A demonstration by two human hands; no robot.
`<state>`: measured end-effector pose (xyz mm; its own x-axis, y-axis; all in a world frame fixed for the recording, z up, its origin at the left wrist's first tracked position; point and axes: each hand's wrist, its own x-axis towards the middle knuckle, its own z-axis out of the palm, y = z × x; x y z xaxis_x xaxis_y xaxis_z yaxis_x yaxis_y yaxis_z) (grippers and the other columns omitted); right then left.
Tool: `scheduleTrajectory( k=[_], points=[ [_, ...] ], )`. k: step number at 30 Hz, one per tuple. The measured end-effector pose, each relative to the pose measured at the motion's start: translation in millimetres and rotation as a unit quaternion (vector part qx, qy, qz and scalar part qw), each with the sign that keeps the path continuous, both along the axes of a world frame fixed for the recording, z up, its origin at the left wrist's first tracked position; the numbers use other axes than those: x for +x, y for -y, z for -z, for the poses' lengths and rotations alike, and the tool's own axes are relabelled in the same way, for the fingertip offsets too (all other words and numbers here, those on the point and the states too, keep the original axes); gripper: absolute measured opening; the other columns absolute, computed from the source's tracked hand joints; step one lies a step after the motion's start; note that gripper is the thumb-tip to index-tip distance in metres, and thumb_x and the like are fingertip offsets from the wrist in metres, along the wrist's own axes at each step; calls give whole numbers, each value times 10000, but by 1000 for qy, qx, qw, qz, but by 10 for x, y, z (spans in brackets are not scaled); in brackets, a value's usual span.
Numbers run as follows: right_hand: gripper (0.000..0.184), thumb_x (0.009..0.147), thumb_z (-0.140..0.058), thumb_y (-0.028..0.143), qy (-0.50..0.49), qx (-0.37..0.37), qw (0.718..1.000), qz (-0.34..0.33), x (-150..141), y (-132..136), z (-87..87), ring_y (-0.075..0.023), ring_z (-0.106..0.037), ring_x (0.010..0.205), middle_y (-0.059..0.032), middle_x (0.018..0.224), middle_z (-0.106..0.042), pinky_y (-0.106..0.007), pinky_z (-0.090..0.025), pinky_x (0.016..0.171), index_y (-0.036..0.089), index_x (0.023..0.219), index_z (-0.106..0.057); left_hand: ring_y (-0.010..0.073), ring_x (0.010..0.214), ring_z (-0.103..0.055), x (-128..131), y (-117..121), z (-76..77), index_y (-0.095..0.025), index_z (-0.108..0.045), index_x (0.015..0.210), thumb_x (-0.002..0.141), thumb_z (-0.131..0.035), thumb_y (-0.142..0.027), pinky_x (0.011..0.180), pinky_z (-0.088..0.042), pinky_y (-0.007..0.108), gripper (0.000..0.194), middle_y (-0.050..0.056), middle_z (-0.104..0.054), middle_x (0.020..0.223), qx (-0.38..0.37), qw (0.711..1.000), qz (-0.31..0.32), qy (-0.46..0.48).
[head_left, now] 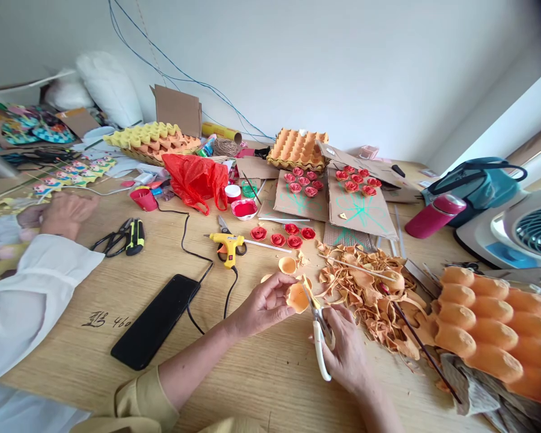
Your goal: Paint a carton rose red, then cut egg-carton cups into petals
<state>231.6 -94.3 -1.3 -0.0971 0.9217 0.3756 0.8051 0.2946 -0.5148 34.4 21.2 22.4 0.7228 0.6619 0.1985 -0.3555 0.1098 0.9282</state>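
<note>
My left hand pinches an orange egg-carton cup by its edge. In my right hand are white-handled scissors, fingers closed round the handles. The scissor blades meet the right rim of the cup, where a narrow strip stands up. Just beyond my left hand sits another cut cup, and more orange pieces lie partly hidden behind the held cup. To the right spreads a heap of orange carton scraps.
A yellow glue gun with its cable and a black phone lie left of my hands. Red paper-pulp roses stand beyond. An egg tray and a pink bottle are at right. A co-worker's hand rests at left.
</note>
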Motion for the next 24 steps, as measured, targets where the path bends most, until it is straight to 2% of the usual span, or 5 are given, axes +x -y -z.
scheduleTrajectory(
  k=[6,10,15,19,24],
  points=[
    [207,972,-494,283,-13,-8,1000,-9,13,22,-15,-188,-469,730,24,723,-479,-357,-412,741,248,818,-361,179,1092,-603,-8,-29,-9,-209,-603,1183,841,-762,-293,979,-470,318,386,60,-610,1133,0,1000,10,13],
    [249,978,-503,289,-33,-10,999,-11,18,36,4,-185,-436,740,16,715,-468,-327,-402,702,243,787,-351,189,1098,-599,-19,-50,-17,-206,-603,1207,846,-754,-301,968,-475,322,403,77,-617,1174,0,1000,8,8],
    [267,982,-503,286,-42,-6,999,-11,19,43,16,-175,-421,733,16,702,-462,-301,-388,668,238,772,-345,193,1058,-608,-30,-55,-54,-199,-600,1174,837,-753,-358,906,-487,306,403,77,-628,1142,-6,1000,-21,1],
    [245,974,-497,282,-41,-11,999,1,18,30,22,-171,-444,729,15,707,-484,-305,-403,676,238,774,-362,171,988,-614,-26,-52,-76,-196,-597,1105,819,-766,-374,853,-490,283,377,47,-626,1059,-23,999,-34,-7],
    [163,952,-479,267,-16,-14,1000,0,-1,9,-9,-179,-503,729,10,741,-525,-354,-436,741,242,816,-392,192,1041,-625,-12,-42,-69,-185,-617,1085,815,-770,-323,945,-474,333,340,64,-633,1068,-6,1000,-14,-4]
  ],
)
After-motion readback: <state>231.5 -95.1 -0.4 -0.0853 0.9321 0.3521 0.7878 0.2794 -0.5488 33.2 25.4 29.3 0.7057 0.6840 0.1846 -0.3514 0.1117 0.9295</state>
